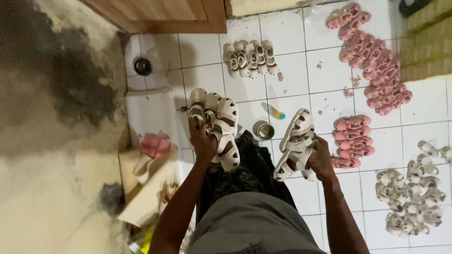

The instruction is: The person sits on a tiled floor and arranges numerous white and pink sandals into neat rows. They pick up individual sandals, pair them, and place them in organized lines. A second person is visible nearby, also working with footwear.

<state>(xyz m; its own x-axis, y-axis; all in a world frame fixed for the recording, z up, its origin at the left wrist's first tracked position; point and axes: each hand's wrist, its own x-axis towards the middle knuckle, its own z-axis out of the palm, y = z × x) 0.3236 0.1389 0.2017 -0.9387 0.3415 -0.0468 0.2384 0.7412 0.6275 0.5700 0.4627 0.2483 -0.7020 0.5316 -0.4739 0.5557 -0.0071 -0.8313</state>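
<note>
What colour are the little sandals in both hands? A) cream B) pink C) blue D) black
A: the left hand grips cream sandals and the right hand grips another cream bunch; the pink sandals lie on the floor.

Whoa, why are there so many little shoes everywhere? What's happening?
A person stands on a white tiled floor, holding cream sandals in both hands. The left hand grips a bunch of sandals, and the right hand holds another few. More lie on the floor: a row of cream sandals, lines of pink sandals, and a cream heap.
</note>
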